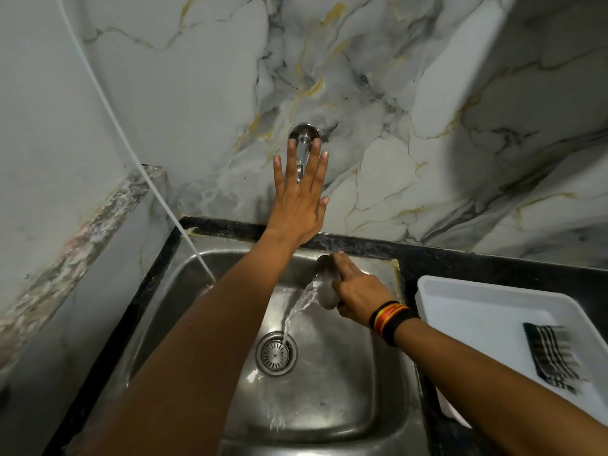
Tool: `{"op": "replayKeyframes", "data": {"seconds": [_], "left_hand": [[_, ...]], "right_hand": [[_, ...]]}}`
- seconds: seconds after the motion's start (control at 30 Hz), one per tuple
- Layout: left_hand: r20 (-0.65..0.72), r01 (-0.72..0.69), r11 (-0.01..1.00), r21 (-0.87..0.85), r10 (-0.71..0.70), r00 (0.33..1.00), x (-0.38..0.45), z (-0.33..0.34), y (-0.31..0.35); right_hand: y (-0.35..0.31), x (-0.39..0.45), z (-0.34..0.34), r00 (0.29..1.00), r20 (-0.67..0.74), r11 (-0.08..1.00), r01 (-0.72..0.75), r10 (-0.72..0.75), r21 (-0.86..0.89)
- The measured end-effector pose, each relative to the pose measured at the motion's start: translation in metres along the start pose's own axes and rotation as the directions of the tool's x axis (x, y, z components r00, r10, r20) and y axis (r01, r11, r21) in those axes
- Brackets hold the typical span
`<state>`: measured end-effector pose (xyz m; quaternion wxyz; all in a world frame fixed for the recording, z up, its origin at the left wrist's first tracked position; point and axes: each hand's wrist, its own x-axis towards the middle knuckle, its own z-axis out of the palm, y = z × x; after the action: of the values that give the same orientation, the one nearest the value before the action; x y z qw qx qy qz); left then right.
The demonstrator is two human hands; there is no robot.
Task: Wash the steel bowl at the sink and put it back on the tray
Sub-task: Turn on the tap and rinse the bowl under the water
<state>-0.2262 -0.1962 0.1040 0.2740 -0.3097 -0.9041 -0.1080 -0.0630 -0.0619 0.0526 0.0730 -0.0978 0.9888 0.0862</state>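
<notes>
Left hand [297,195] flat, fingers spread over chrome wall tap [302,143], gripping nothing; right hand [357,292] clasps small rounded steel bowl [324,284] tilted over scuffed stainless sink [378,373], water pouring off toward round slotted drain [276,353]; white plastic tray [487,307] beside sink holds checked cloth [552,357]; no writing legible.
</notes>
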Motion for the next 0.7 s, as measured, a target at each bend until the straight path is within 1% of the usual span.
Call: {"op": "replayKeyframes", "data": {"seconds": [0.1,0.2,0.27,0.3,0.4,0.43,0.47,0.5,0.53,0.57,0.6,0.67,0.7], "left_hand": [[0.005,0.002,1.0,0.006,-0.002,1.0,0.0,0.0,0.0],[0.016,-0.001,1.0,0.003,0.0,1.0,0.0,0.0,-0.001],[0.017,-0.001,1.0,0.001,0.001,1.0,0.0,-0.001,-0.001],[0.018,0.0,1.0,-0.001,0.0,1.0,0.0,-0.001,-0.001],[0.03,0.002,1.0,0.006,-0.002,1.0,0.0,-0.002,-0.001],[0.031,0.004,1.0,0.009,-0.004,0.999,-0.001,-0.001,-0.001],[0.033,0.005,1.0,0.011,-0.005,0.999,-0.002,-0.001,0.0],[0.034,0.004,1.0,0.009,-0.004,0.999,-0.001,-0.002,0.001],[0.037,0.002,1.0,0.005,-0.002,0.999,0.0,-0.002,0.0],[0.041,0.002,1.0,0.006,-0.002,0.999,0.001,-0.002,-0.001],[0.045,0.006,1.0,0.013,-0.007,0.999,0.001,-0.001,-0.001],[0.069,0.006,1.0,0.023,-0.007,0.998,0.0,-0.006,0.0],[0.084,-0.002,1.0,0.02,0.0,0.996,0.0,-0.007,0.002]], "right_hand": [[-0.005,0.009,0.001,0.999,-0.01,0.995,0.03,-0.031,-0.1],[-0.008,0.014,0.001,0.996,-0.064,0.987,0.048,-0.058,-0.156],[-0.008,0.014,0.0,0.993,-0.111,0.987,0.008,-0.027,-0.162],[-0.009,0.014,0.001,0.992,-0.125,0.981,-0.004,-0.021,-0.194],[-0.011,0.015,0.006,0.995,-0.055,0.935,0.063,-0.087,-0.349],[-0.012,0.012,0.005,0.996,-0.035,0.929,0.069,-0.088,-0.364],[-0.014,0.009,0.003,0.996,-0.051,0.929,0.05,-0.073,-0.366],[-0.016,0.007,-0.001,0.995,-0.094,0.943,-0.012,-0.02,-0.332],[-0.018,0.002,-0.006,0.989,-0.14,0.964,-0.085,0.05,-0.252],[-0.02,-0.001,-0.011,0.98,-0.169,0.98,-0.132,0.107,-0.147],[-0.022,-0.004,-0.013,0.973,-0.194,0.987,-0.142,0.124,-0.08],[-0.025,-0.011,-0.01,0.976,-0.157,0.989,-0.147,0.148,0.015],[-0.024,-0.015,-0.007,0.974,-0.126,0.981,-0.183,0.189,0.061]]}}
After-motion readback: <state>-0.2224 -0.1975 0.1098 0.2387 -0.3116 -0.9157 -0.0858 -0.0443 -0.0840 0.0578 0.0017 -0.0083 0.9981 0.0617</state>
